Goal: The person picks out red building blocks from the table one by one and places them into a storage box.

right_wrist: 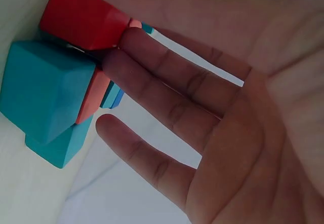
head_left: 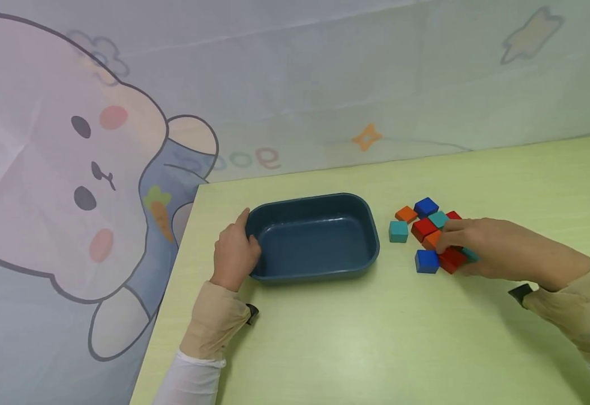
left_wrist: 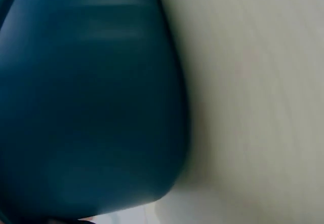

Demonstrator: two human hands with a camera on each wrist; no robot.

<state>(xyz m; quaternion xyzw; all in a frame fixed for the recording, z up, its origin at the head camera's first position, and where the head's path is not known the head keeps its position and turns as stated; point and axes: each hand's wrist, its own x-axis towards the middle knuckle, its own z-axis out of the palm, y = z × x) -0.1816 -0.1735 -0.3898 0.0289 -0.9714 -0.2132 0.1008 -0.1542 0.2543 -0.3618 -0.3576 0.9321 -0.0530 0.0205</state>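
Observation:
My left hand [head_left: 236,250] grips the left end of a dark teal-blue rectangular tray [head_left: 315,275], thumb over the rim. The tray's smooth wall [left_wrist: 91,122] fills much of the left wrist view. At the right, my right hand [head_left: 507,247] reaches down into a cluster of small blocks and pinches a red block [head_left: 451,261] between thumb and fingers. In the right wrist view the thumb lies along that red block [right_wrist: 86,16], with fingertips at its other side. A teal block [right_wrist: 45,92] sits right beside it. The right hand partly hides the cluster.
Around the right hand lie a blue block [head_left: 427,261], another red block [head_left: 423,229], an orange block [head_left: 406,214], a teal block [head_left: 398,231] and a far blue block [head_left: 426,207]. The pale table [head_left: 345,349] meets a printed cloth backdrop [head_left: 295,101] behind.

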